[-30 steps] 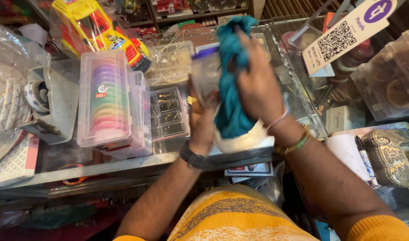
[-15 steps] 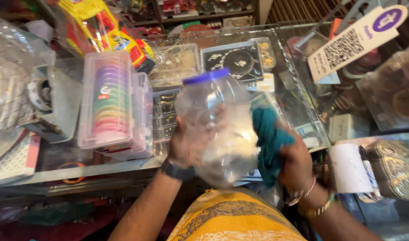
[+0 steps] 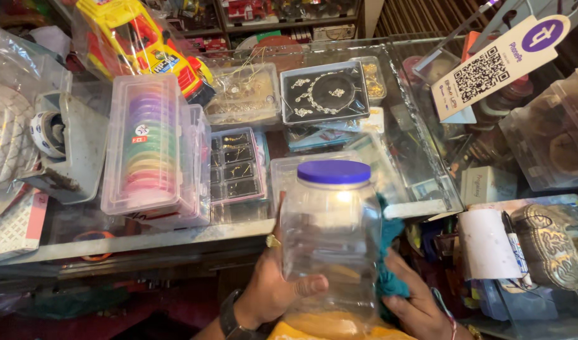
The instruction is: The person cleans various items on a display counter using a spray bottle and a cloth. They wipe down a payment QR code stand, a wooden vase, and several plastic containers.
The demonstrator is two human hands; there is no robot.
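A clear plastic jar with a blue screw lid stands upright in front of me, above my lap. My left hand, with a ring and a dark wristwatch, grips the jar's left side, thumb across its front. My right hand presses a teal cloth against the jar's right side. The jar looks empty.
A glass counter holds a clear box of coloured bangles, small jewellery trays, a dark necklace box and a yellow toy car. At right are a code placard, a white paper roll and clear containers.
The jar has come down from in front of the counter to my lap and turned upright. My right hand and the cloth moved from the jar's top to its lower right side.
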